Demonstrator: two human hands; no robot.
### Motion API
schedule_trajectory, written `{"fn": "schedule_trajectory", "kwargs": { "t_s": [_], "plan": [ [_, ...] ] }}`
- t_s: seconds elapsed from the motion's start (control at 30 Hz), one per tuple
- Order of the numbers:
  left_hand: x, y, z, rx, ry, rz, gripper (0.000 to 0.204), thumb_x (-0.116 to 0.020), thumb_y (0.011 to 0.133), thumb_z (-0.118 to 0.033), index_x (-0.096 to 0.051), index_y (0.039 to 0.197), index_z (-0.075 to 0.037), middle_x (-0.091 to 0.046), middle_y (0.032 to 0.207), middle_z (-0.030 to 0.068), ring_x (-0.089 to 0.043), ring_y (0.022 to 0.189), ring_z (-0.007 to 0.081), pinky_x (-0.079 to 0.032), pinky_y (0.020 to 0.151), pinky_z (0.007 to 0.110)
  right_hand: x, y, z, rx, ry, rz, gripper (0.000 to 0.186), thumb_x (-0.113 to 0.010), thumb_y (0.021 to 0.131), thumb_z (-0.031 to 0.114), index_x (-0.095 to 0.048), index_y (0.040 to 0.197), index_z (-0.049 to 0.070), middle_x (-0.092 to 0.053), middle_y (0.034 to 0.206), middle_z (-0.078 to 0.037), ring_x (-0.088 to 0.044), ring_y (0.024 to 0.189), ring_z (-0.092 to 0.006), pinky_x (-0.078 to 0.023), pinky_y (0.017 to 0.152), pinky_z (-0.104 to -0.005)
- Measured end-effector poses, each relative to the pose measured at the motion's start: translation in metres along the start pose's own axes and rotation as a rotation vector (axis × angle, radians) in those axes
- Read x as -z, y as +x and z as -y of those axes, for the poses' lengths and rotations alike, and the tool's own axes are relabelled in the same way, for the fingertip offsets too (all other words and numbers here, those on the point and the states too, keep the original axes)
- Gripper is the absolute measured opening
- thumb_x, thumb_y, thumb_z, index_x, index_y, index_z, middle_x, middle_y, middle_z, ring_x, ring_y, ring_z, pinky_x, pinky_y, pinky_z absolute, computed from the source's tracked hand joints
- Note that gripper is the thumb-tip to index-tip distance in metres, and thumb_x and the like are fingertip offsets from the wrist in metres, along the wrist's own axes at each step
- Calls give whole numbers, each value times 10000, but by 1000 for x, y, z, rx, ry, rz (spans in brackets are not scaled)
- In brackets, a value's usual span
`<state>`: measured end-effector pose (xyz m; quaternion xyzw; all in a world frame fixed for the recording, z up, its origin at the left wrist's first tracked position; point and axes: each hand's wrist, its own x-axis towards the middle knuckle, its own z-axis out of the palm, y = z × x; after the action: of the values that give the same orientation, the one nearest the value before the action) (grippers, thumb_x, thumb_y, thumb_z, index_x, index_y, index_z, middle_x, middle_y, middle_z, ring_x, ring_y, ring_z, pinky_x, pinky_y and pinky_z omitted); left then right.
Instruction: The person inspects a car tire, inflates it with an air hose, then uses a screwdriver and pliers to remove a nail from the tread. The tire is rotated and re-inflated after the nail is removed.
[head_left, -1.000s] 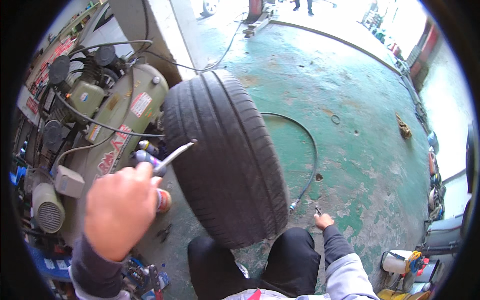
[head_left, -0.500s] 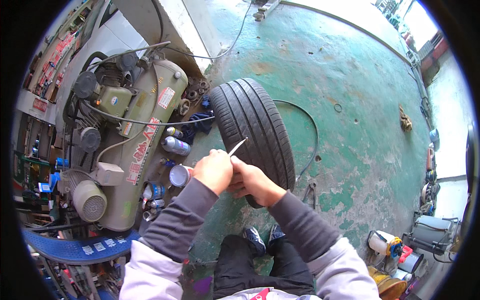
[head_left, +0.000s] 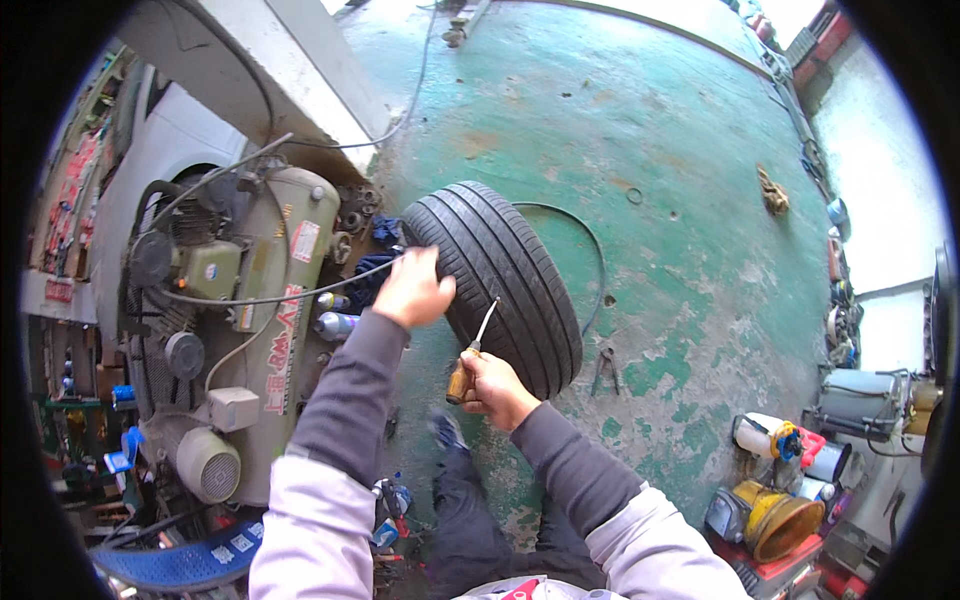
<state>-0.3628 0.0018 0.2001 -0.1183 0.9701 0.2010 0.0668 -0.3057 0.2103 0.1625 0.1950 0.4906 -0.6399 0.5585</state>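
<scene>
My right hand point(head_left: 497, 388) is closed around the amber handle of a screwdriver point(head_left: 457, 382). Its thin metal shaft points up and away, with the tip over the tread of a black tyre point(head_left: 505, 265); whether the tip touches the rubber I cannot tell. The tyre stands on its tread in front of me, leaning a little. At its left edge is my left hand point(head_left: 413, 290), slightly blurred, thumb apart from the fingers and no tool in it. A dark hose point(head_left: 290, 297) passes right by its fingertips; contact is unclear.
A green air compressor point(head_left: 300, 230) fills the left side, with spray cans point(head_left: 335, 326) beside it. Pliers point(head_left: 606, 372) lie on the green floor right of the tyre, near a curving hose point(head_left: 597, 245). A yellow drum-like object point(head_left: 785, 525) and a white bottle point(head_left: 757, 436) stand at lower right.
My left hand has let go of the screwdriver and moved up and left to the tyre's edge. The right hand has come nearer to me with the tool, exposing its handle. The view has shifted.
</scene>
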Motion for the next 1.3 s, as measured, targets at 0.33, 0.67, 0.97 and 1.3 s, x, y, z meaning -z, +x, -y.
{"fn": "schedule_trajectory", "kwargs": {
  "t_s": [0.33, 0.67, 0.97, 1.3],
  "plan": [
    [-112, 163, 9, -267, 190, -111, 740, -555, 1052, -599, -500, 1636, -147, -428, 1698, 232, -371, 1585, 412, -261, 1308, 544, 58, -12, 27, 356, -351, -608, 451, -536, 1139, 363, -629, 1523, 146, -689, 827, -107, -701, 689, -254, -564, 627, -435],
    [-121, 89, 52, -217, 69, -271, 715, -633, 1021, -517, -498, 1618, -150, -428, 1661, 218, -368, 1563, 406, -267, 1284, 571, -26, -48, 45, 586, -1627, -982, 276, -669, 1036, 283, -776, 1281, 213, -642, 795, -157, -687, 576, -365, -567, 530, -481],
    [-98, 7, 52, -295, 64, 16, 874, -706, 951, -594, -430, 1611, -92, -346, 1652, 263, -322, 1532, 452, -262, 1245, 568, -51, -85, -26, 350, -1606, -937, 357, -624, 1006, 207, -705, 1353, 175, -655, 827, -150, -700, 580, -352, -585, 527, -481],
    [-98, 77, 40, -465, 92, -33, 860, -662, 977, -555, -416, 1661, -95, -345, 1733, 221, -285, 1628, 407, -214, 1335, 522, -29, -82, -13, 326, -1587, -895, 429, -610, 997, 200, -713, 1401, 101, -663, 870, -138, -746, 641, -308, -612, 562, -442]
  ]
}}
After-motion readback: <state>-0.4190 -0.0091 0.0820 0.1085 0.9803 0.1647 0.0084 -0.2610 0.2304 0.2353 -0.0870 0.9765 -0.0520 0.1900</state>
